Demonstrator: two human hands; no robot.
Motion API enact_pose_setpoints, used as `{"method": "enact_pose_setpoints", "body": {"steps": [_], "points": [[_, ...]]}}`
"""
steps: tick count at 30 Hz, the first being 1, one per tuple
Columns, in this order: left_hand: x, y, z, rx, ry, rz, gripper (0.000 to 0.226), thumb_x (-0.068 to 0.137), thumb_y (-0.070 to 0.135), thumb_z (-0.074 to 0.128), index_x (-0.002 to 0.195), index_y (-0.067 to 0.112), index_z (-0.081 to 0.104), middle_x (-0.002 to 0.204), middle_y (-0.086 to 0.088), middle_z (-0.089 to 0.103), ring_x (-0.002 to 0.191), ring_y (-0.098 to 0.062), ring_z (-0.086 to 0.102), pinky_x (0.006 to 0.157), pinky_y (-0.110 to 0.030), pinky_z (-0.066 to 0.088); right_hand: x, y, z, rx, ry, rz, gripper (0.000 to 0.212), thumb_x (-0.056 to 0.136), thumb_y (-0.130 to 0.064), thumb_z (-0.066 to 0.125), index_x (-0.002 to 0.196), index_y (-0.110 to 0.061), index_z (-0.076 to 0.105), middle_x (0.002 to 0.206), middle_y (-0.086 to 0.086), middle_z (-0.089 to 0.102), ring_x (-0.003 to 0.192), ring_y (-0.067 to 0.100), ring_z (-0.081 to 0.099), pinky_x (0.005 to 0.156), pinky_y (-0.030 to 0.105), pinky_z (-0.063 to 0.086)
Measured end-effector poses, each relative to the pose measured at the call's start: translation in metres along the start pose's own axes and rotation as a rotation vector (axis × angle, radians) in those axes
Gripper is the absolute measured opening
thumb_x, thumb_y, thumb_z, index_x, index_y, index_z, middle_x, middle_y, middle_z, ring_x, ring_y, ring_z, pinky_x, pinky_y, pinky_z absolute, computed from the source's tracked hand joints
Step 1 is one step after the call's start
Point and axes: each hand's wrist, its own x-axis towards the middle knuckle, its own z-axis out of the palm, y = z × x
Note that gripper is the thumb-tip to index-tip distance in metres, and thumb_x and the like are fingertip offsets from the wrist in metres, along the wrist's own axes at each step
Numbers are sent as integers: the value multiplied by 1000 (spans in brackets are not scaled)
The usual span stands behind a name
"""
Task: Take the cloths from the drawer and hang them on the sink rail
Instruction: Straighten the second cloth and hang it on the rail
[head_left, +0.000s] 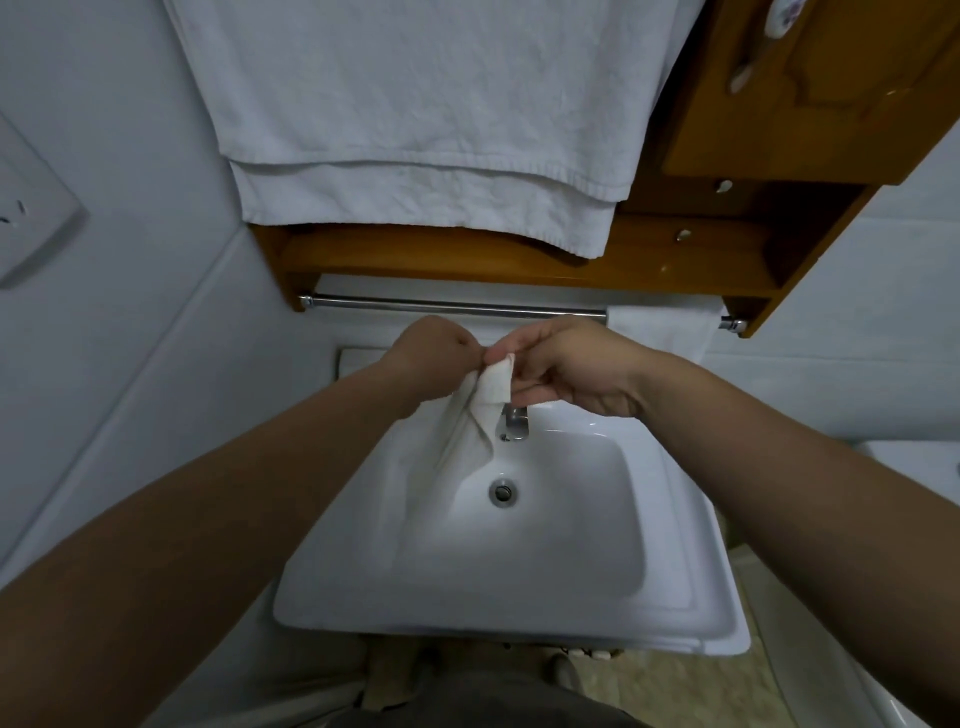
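Note:
A white cloth (470, 431) hangs down over the sink basin (524, 613). Both hands hold its top edge just below the metal rail (452, 306). My left hand (434, 358) is closed around the cloth's upper left part. My right hand (566, 366) pinches a folded corner between thumb and fingers. Another white cloth (662, 327) is draped over the right end of the rail. The drawer is out of sight.
A wooden cabinet (779, 104) with a shelf hangs above the rail. A large white towel (426, 119) is draped from above it. The tap (515, 422) stands behind the basin, the drain (503, 491) in its middle. A white fixture (924, 467) sits at the right.

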Motion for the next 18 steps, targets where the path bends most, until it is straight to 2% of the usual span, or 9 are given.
{"method": "enact_pose_setpoints", "body": {"steps": [3,6,7,9,11,13,15,17,18], "points": [[-1,0,-6,-330,-74,-129,32,85,30,73,90,-2,71,82,-12,70,71,-18,62,60,-25,54,1,3,-2,-119,-1,-97,37,81,21,52,102,-3,71,104,21,73,96,26,72,89,39,59],[-7,7,-4,-375,-172,-110,24,87,21,68,85,-3,70,74,-11,67,66,-17,60,62,-27,53,3,4,4,-529,206,-209,12,77,-1,74,85,-10,76,79,15,75,72,21,71,81,46,61],[-8,10,-3,-362,-179,-101,22,88,20,66,79,1,70,69,-7,64,62,-15,56,60,-26,52,4,3,6,-626,239,-246,3,78,-11,77,81,-12,76,75,9,75,71,20,70,78,45,61],[-9,12,-2,-379,-165,-109,24,91,23,63,71,9,68,63,-2,58,57,-12,49,57,-25,47,6,2,7,-790,304,-300,9,79,-28,79,75,-21,75,76,-5,72,76,15,68,73,38,57],[-6,10,-3,-479,-185,-153,22,95,27,60,84,9,66,66,-2,53,58,-11,45,56,-22,47,7,0,5,-819,323,-319,5,80,-30,79,77,-26,76,81,-14,68,79,6,62,71,29,49],[-7,10,-4,-506,-221,-167,24,96,29,58,95,7,67,67,-2,53,58,-11,45,58,-23,48,6,0,2,-803,295,-309,6,81,-25,79,86,-21,79,85,-17,63,84,3,59,75,29,48],[-10,12,-3,-478,-235,-139,24,97,27,57,86,7,67,59,2,52,56,-10,44,59,-23,48,4,-1,-3,-699,233,-259,7,81,-20,79,86,-16,78,86,-13,67,86,7,62,81,30,52],[-13,14,-2,-470,-242,-134,24,96,23,58,79,9,67,53,5,51,55,-9,43,60,-23,48,2,-1,-5,-639,183,-217,7,82,-16,78,86,-11,77,77,-9,69,72,4,62,66,21,51],[-14,14,-1,-474,-256,-142,22,96,21,58,83,8,70,58,3,55,57,-10,44,60,-23,48,1,0,-6,-674,175,-218,7,82,-16,78,87,-10,77,73,-9,68,65,1,59,58,16,46]]}}
